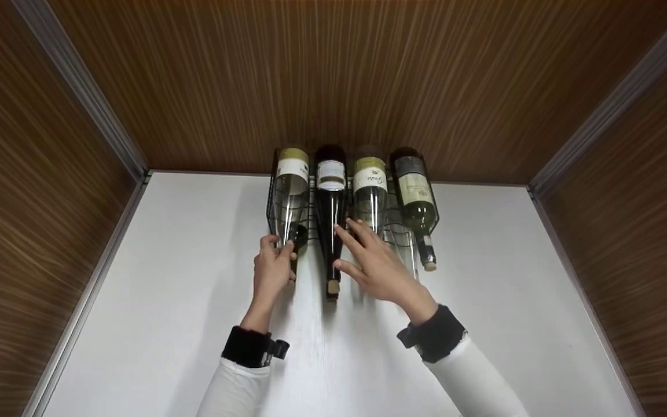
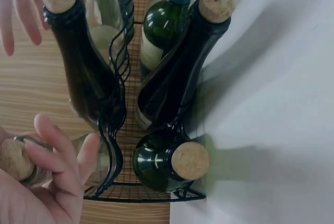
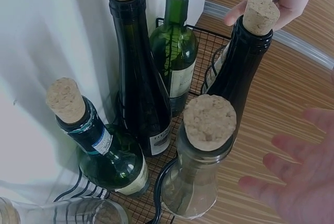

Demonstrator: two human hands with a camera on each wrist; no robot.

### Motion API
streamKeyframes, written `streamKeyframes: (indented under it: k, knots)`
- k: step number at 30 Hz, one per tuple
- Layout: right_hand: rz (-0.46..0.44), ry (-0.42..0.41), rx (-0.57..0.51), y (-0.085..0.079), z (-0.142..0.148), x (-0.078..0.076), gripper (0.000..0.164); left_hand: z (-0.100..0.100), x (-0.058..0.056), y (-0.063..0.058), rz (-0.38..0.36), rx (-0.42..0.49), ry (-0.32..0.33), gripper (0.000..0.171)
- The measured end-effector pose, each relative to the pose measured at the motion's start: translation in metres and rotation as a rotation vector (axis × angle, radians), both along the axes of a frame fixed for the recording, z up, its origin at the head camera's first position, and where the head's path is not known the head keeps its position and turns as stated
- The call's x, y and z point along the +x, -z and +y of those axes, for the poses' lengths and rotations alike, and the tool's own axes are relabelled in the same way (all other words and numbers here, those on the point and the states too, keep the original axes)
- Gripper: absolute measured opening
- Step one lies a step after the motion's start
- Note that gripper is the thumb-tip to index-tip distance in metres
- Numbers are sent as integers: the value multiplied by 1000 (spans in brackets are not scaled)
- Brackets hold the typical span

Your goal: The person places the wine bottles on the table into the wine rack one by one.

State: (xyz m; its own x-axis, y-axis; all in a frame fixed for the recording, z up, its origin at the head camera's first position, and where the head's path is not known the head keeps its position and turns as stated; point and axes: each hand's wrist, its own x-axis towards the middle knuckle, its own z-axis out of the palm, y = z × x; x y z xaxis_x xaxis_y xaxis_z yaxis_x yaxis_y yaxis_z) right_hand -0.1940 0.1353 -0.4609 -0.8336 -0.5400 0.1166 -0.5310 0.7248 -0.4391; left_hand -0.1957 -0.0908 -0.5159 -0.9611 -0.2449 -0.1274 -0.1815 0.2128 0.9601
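At the left end of the black wire rack point(image 1: 270, 200), my left hand point(image 1: 272, 266) grips the corked neck of a clear wine bottle point(image 1: 291, 194). Its fingers curl round the neck near the cork point(image 2: 14, 160) in the left wrist view. A dark wine bottle point(image 1: 327, 231) lies beside it. My right hand point(image 1: 383, 272) has its fingers spread in front of the dark bottle and a second clear bottle point(image 1: 370, 200). In the right wrist view these fingers point(image 3: 282, 166) are apart from the bottles and hold nothing.
A green wine bottle point(image 1: 417, 197) lies at the rack's right end. Lower in the rack are another green bottle point(image 2: 156, 161), a dark bottle point(image 3: 138, 72) and a clear bottle point(image 3: 68, 211). The rack stands on a white surface point(image 1: 194, 289) against a brown wood-grain panel point(image 1: 333, 75).
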Motion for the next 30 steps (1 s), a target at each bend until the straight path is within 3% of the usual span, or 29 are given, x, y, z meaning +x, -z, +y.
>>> streamKeyframes:
  k: [13,22,30]
  knots:
    - [2,-4,-6,3,1,-1,69,-6,-3,-1,-30,71,52,38]
    - [-4,12,8,3,1,0,68,-1,-4,-3,-52,174,31,33]
    - [-5,14,-2,3,2,-1,69,-1,-5,-1,-71,171,51,35]
